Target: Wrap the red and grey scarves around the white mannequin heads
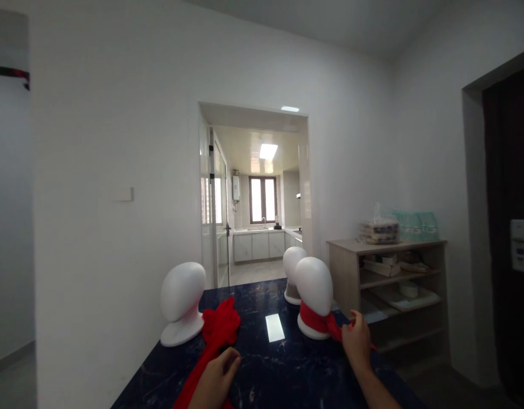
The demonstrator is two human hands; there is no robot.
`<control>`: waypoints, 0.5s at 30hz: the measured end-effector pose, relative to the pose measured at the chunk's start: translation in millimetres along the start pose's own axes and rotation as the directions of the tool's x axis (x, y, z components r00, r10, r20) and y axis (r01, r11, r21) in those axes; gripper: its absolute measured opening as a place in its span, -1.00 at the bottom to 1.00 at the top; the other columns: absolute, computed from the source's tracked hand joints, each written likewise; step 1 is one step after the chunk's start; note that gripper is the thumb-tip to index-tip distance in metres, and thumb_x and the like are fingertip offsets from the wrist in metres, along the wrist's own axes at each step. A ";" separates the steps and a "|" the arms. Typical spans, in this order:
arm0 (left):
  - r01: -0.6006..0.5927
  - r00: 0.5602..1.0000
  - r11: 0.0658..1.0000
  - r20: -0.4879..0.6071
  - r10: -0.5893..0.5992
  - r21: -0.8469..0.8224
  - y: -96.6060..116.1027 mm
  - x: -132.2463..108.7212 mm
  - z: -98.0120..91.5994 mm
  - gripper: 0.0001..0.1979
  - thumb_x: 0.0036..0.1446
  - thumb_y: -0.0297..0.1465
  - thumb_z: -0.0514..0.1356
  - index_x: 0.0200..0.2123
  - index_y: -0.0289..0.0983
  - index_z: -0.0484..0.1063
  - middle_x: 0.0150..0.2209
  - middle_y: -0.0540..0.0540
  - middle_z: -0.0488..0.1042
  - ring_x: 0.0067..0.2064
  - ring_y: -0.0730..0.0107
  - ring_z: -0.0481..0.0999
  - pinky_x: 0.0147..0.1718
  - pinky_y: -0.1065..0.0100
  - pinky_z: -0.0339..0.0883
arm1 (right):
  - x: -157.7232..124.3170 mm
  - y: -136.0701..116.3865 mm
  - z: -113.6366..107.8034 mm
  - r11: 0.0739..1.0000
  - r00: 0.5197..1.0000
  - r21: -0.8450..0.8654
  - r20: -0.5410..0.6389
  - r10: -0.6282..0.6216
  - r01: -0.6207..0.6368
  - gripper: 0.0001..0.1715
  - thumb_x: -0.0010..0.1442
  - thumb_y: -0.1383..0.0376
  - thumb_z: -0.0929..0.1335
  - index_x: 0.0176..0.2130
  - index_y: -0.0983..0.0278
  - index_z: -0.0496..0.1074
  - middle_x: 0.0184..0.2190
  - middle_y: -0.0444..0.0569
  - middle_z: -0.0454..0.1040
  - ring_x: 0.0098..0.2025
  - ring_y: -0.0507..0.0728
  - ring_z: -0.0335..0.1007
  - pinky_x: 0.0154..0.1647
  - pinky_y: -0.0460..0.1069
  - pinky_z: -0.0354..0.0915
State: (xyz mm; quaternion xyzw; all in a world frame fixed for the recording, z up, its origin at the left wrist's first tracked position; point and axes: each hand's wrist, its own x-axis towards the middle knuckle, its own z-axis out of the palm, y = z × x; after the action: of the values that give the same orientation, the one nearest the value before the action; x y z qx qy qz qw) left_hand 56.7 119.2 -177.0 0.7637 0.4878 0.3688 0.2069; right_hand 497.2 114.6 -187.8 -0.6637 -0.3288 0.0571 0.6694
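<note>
My left hand (pixel 216 377), fingers curled, is at the near left on a loose red scarf (pixel 221 324), which lies bunched on the table and runs down beside the hand. The exact grip is partly hidden. Left of that scarf stands a white foam mannequin head (pixel 183 295). Another white mannequin head (pixel 315 284), on the right, has a second red scarf (pixel 313 319) wrapped around its neck. My right hand (pixel 356 339) is closed on that scarf's tail, to the right of the neck. A third mannequin head (pixel 292 264) stands behind, partly covered.
The dark blue marbled table (pixel 253 352) reflects a bright light. Beyond its right side stands a wooden shelf unit (pixel 347 247), with wrapped packs (pixel 379 232) and teal-tinted packages (pixel 415 225) on top. A doorway opens onto a kitchen with white cabinets (pixel 260 245).
</note>
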 end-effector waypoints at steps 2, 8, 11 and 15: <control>0.001 1.000 1.000 0.008 -0.001 -0.001 -0.5 -1.0 2.5 -0.60 0.34 -0.01 0.07 -0.29 -0.17 0.50 -0.42 0.04 0.48 -0.37 0.31 0.43 -0.33 0.36 0.20 | -2.7 8.4 8.5 0.993 0.991 -0.044 0.075 -0.109 0.113 -0.32 -0.03 0.17 0.32 0.09 0.31 0.46 0.03 0.25 0.57 0.19 0.43 0.43 0.32 0.24 0.24; 0.018 0.999 1.000 0.032 -0.019 0.017 4.9 -7.6 2.7 -0.62 0.34 -0.06 0.09 -0.31 -0.21 0.51 -0.44 0.02 0.44 -0.37 0.34 0.38 -0.35 0.36 0.12 | -11.4 36.2 36.9 0.957 0.893 -0.027 0.367 -0.259 0.289 -0.30 0.05 0.17 0.33 0.18 0.29 0.44 0.21 0.22 0.54 0.30 0.38 0.42 0.37 0.22 0.25; 0.028 0.999 1.000 0.045 -0.028 0.012 8.6 -10.0 2.2 -0.65 0.33 -0.09 0.11 -0.30 -0.22 0.51 -0.43 0.02 0.45 -0.36 0.33 0.38 -0.35 0.35 0.11 | -8.8 40.3 35.8 0.965 0.911 -0.046 0.346 -0.226 0.257 -0.35 0.06 0.10 0.33 0.11 0.31 0.45 0.06 0.24 0.62 0.13 0.40 0.55 0.21 0.20 0.38; 0.027 0.998 1.000 0.059 -0.026 -0.010 8.5 -11.7 4.2 -0.67 0.34 -0.14 0.10 -0.31 -0.23 0.50 -0.44 0.02 0.45 -0.38 0.35 0.37 -0.37 0.35 0.08 | -12.5 31.2 27.4 0.967 0.907 -0.033 0.356 -0.224 0.252 -0.52 0.06 0.05 0.35 -0.08 0.23 0.47 -0.13 0.20 0.67 -0.07 0.37 0.61 -0.01 0.16 0.43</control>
State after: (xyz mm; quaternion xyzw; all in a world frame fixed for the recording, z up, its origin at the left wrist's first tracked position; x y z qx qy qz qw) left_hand 62.0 105.1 -178.2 0.7666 0.4895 0.3461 0.2300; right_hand 484.6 135.1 -223.9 -0.6237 -0.5228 0.0793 0.5756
